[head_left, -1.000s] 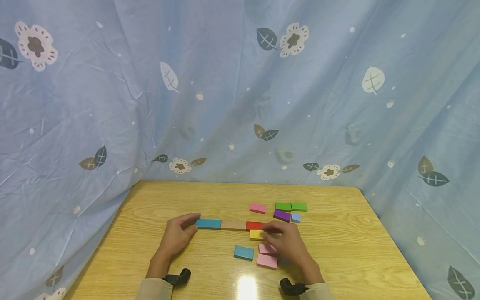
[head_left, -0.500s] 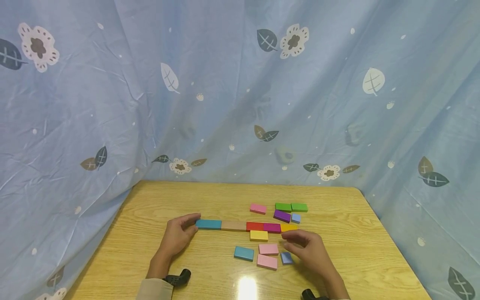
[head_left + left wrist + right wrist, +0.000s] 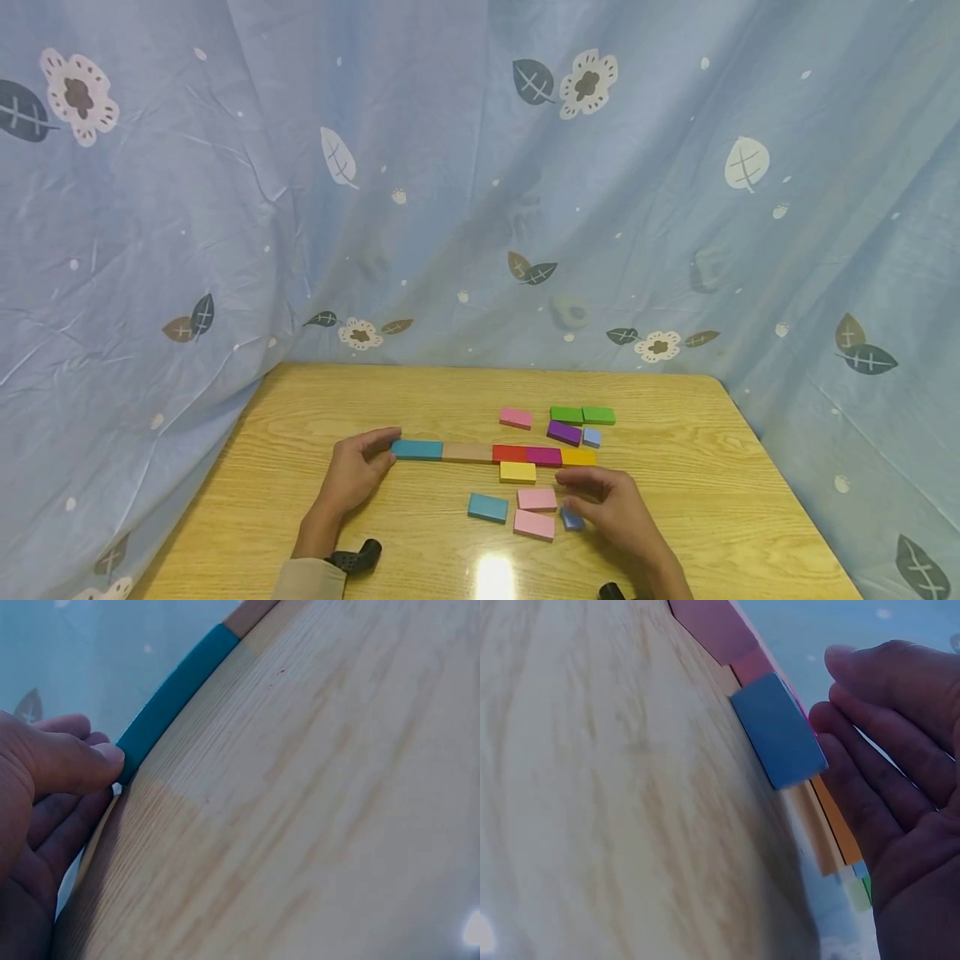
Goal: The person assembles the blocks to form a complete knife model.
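My left hand (image 3: 357, 471) rests at the left end of a long row, its thumb and index fingertip pinching the end of a blue block (image 3: 417, 450). The left wrist view has the thumb over the corner of that teal-looking block (image 3: 176, 701). To its right the row continues with a tan block (image 3: 467, 452), a red block (image 3: 508, 453), a magenta block (image 3: 543, 456) and an orange block (image 3: 578, 457). My right hand (image 3: 615, 504) hovers, fingers loosely bent and holding nothing, above a small blue block (image 3: 572, 520). In the right wrist view its fingertips overlap that block's edge (image 3: 780, 735).
A yellow block (image 3: 517, 472) lies just in front of the row. Nearer are two pink blocks (image 3: 534, 525) and another blue block (image 3: 487, 507). Behind the row sit a pink block (image 3: 516, 417), two green blocks (image 3: 597, 415), a purple block (image 3: 564, 432) and a light-blue block (image 3: 592, 437).
My right hand has left the red and magenta part of the row, moved right and nearer, then slightly left over the small blue block. My left hand stays put.
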Motion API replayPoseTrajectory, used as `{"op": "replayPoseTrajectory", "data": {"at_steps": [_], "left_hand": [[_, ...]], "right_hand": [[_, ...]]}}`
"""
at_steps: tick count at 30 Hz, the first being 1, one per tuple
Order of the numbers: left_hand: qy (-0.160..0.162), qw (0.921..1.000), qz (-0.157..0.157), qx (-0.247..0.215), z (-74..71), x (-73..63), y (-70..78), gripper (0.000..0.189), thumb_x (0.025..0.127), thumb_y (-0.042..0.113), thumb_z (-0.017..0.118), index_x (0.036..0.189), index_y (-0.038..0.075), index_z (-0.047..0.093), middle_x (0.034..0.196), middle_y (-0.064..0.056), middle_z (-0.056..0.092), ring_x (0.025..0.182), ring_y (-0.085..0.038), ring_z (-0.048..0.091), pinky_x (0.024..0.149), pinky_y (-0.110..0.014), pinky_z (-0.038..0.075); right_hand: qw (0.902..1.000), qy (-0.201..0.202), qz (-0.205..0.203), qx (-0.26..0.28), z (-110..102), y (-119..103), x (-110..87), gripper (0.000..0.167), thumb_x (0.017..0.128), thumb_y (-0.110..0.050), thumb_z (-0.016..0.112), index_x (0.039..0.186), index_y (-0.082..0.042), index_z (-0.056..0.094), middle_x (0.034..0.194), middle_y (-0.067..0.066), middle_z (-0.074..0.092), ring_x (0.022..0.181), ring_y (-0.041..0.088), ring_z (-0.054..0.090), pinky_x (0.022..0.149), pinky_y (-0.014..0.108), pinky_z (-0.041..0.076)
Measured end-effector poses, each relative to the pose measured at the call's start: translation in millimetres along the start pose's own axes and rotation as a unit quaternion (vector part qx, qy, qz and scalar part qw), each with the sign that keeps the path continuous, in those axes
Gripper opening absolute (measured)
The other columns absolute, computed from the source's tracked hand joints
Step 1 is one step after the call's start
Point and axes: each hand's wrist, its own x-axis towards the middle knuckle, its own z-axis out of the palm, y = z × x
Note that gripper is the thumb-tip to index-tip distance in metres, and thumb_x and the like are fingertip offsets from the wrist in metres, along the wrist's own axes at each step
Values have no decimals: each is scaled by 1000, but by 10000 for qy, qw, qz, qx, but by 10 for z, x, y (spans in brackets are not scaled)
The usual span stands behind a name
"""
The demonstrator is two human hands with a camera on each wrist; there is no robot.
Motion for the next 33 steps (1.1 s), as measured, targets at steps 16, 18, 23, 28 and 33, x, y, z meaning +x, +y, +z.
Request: {"op": "replayPoseTrajectory", "data": {"at_steps": [16, 18, 23, 28, 33], "left_hand": [[43, 9999, 82, 43, 4, -8, -7, 45, 97, -4, 79, 141, 7, 75, 138, -8, 77, 129, -31, 74, 111, -49, 59], [51, 9999, 104, 47, 2, -7, -10, 46, 97, -4, 79, 140, 8, 75, 138, -8, 77, 129, -31, 74, 111, -49, 60], [52, 9999, 120, 15, 6, -7, -14, 45, 97, -5, 79, 140, 8, 75, 137, -8, 77, 130, -31, 74, 112, -49, 59], [70, 9999, 117, 55, 12, -7, -20, 45, 97, -5, 79, 140, 8, 75, 137, -7, 77, 130, -30, 73, 112, -49, 59], [80, 9999, 104, 89, 12, -10, -13, 45, 97, -4, 79, 140, 8, 75, 137, -7, 77, 130, -30, 74, 113, -49, 59]], "right_hand": [[9989, -318, 10, -342, 97, 54, 74, 32, 93, -10, 88, 124, -10, 82, 120, 4, 83, 110, 12, 79, 97, 22, 64], [9987, -334, 4, -388, 102, 46, 78, 32, 92, -10, 88, 123, -11, 82, 120, 4, 83, 110, 12, 79, 97, 22, 64], [9981, -293, 59, -544, 120, 37, 63, 30, 92, -10, 88, 122, -12, 83, 121, 3, 82, 110, 12, 78, 95, 21, 64], [9977, -225, 33, -634, 138, 28, 56, 29, 93, -9, 87, 121, -13, 83, 120, 2, 82, 108, 12, 79, 93, 20, 64], [9973, -84, 29, -723, 154, 13, 59, 25, 94, -10, 87, 118, -14, 84, 116, 0, 83, 105, 12, 80, 91, 21, 65]]}}
